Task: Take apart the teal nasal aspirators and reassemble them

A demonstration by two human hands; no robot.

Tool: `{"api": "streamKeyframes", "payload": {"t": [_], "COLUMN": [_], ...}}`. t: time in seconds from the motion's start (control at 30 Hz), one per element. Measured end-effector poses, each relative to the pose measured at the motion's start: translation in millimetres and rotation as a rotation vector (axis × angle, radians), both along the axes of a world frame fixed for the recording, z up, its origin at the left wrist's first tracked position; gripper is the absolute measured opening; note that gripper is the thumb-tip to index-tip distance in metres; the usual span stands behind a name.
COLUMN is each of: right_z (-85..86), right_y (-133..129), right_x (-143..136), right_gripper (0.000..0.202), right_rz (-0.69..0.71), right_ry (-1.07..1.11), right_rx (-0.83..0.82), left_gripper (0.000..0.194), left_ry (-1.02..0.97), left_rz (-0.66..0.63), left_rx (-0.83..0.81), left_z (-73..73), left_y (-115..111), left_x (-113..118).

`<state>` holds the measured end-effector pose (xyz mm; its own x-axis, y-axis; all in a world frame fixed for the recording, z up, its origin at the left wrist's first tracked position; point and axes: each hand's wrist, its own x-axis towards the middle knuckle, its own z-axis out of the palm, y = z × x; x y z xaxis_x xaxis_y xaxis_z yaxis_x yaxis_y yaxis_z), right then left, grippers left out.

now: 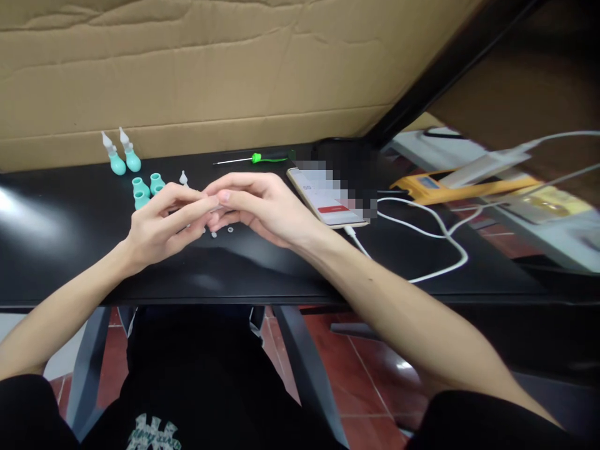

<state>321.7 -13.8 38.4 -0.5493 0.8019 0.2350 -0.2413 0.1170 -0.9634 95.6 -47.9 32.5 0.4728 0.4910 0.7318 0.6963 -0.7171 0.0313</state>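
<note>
My left hand point(164, 222) and my right hand point(267, 209) meet over the black table, fingers pinched together around something small that they mostly hide. A pale, translucent bit shows between the fingertips, too small to name. Just beyond the left hand stand several teal rubber bulbs point(139, 186), open at the top. A clear pointed nozzle tip point(183, 177) sticks up behind the fingers. Below the fingertips lie small white rings point(230, 230). Farther left, two teal bulbs with clear nozzles fitted, like nasal aspirators point(132, 159), lean near the cardboard.
A green-handled screwdriver point(255, 158) lies at the back of the table point(244, 275). To the right is a phone point(328, 199), partly pixelated, with a white cable point(462, 253) curling across. A cardboard wall point(187, 81) closes off the back. A yellow tool point(426, 186) lies at far right.
</note>
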Motion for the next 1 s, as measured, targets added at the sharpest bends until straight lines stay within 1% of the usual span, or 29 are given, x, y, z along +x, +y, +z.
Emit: {"api": "streamKeyframes", "payload": {"t": [0.07,0.2,0.33,0.47,0.57,0.7,0.77,0.83,0.9,0.93,1.0], "right_z": [-2.2,-3.8,-5.3,-7.9,-7.0,-0.7,2.6,4.4,4.1,3.2,0.6], "right_y": [0.3,-1.2,-5.1,-7.8,-6.9,-4.6,-4.3,-4.5,-4.6,-4.5,-4.3], "right_x": [-0.8,-2.9,-5.0,-5.9,-4.6,0.0,2.4,3.9,4.1,3.6,1.9], "right_gripper": [0.029,0.022,0.016,0.012,0.014,0.022,0.025,0.024,0.024,0.025,0.025], "right_rz": [0.021,-0.032,-0.083,-0.114,-0.068,0.025,0.05,0.068,0.078,0.078,0.069], "right_ry": [0.033,0.055,0.014,-0.015,-0.003,0.043,0.047,0.037,0.023,0.018,0.014], "right_rx": [-0.013,0.015,0.019,-0.036,-0.114,-0.204,-0.197,-0.174,-0.148,-0.135,-0.114], "left_gripper": [0.023,0.022,0.036,0.045,0.044,0.041,0.033,0.023,0.024,0.024,0.021], "left_ry": [0.01,0.017,0.06,0.146,0.191,0.107,0.073,0.083,0.109,0.12,0.148], "left_rz": [-0.006,-0.09,-0.176,-0.224,-0.256,-0.277,-0.27,-0.224,-0.188,-0.192,-0.251], "left_rx": [0.004,0.103,0.177,0.212,0.163,0.105,0.065,-0.04,-0.144,-0.164,-0.11], "left_z": [-1.1,-2.6,-4.6,-3.9,-0.5,1.8,1.2,0.5,0.4,0.7,1.4], "left_y": [1.9,3.7,3.9,3.6,3.7,5.7,7.0,8.2,8.9,9.1,9.2], "left_x": [-2.0,-4.8,-8.6,-12.3,-14.3,-17.6,-18.7,-18.3,-16.6,-15.4,-13.1]}}
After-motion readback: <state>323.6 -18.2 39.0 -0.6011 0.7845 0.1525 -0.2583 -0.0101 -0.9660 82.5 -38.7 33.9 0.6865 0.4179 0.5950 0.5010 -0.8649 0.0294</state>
